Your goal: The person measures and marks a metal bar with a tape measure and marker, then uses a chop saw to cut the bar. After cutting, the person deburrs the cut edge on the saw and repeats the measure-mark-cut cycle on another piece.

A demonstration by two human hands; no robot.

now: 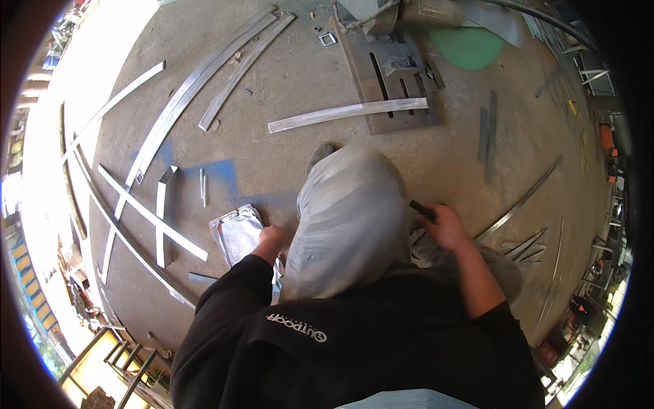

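At my left side, my left hand (272, 238) is closed at the right edge of a clipboard (233, 232) with papers under a shiny cover. My sleeve and wrist hide part of it. On the other side of my bent knee, my right hand (447, 229) grips a short, dark, stick-like object (422, 210); its exact kind cannot be made out. My knee (351, 204) in grey trousers stands between the two hands. Left of the clipboard, a slim silver rod (203, 187) and a short square metal tube (165, 211) lie on the floor.
Long metal bars (204, 75) cross the floor at the left. Ahead, a flat bar (347, 114) rests partly on the slotted base (392, 85) of a machine, beside a green disc (469, 48). Dark strips (488, 136) and thin metal pieces (526, 247) lie to the right.
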